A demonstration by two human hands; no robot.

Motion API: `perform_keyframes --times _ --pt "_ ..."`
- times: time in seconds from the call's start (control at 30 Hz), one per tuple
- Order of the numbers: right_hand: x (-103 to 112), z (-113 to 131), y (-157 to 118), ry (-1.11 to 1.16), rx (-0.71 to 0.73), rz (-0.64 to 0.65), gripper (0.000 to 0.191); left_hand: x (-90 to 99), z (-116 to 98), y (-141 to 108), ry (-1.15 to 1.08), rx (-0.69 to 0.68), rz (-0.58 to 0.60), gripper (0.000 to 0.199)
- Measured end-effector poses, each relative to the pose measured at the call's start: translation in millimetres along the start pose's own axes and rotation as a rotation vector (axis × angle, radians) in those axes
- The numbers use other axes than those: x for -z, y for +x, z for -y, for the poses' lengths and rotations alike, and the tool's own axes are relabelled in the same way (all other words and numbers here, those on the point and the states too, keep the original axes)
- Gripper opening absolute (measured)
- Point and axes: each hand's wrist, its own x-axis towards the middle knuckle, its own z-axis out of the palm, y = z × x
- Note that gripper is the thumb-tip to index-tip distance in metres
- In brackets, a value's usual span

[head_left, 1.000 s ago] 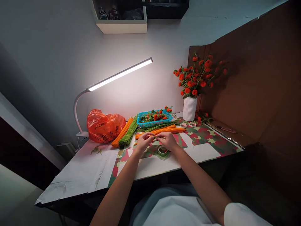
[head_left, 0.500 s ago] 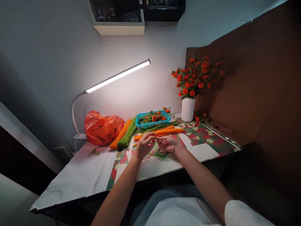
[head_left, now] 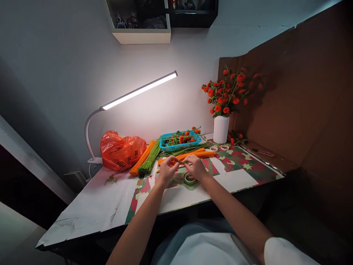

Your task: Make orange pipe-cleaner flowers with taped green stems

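A thin green stem (head_left: pixel 182 162) stretches between my two hands, above the table. My left hand (head_left: pixel 167 171) pinches its left end, and my right hand (head_left: pixel 196 167) has fingers closed on its right part. Just below my right hand lies a roll of green tape (head_left: pixel 190 180). Behind the hands are orange stems (head_left: pixel 201 152) in a loose bundle. Whatever else the fingertips cover is too small to make out.
A blue basket (head_left: pixel 180 148) of orange flowers stands behind. To the left are green stems (head_left: pixel 150 158) and an orange bag (head_left: pixel 121 151) beside the lamp (head_left: pixel 140 90). A white vase (head_left: pixel 221 129) of flowers and white tape rolls (head_left: pixel 213 149) sit right.
My right hand has turned from palm up to knuckles up and moved slightly forward. The tape roll below is more exposed, and the green stem shows between the hands.
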Motion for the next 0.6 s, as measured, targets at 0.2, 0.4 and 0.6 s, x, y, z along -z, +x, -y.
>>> perform_keyframes --times 0.2,0.4,0.6 --pt "-0.6 3.4 -0.2 0.07 -0.056 0.056 0.019 2.3 -7.5 -2.3 0.148 -0.104 0.014 0.008" --pt "-1.5 -3.6 3.6 0.493 -0.458 0.133 0.026 2.7 -10.8 -1.9 0.26 -0.372 0.054 0.012" --pt "3.1 -7.1 3.9 0.761 -0.677 0.315 0.024 0.9 -13.1 -2.5 0.344 -0.483 0.071 0.013"
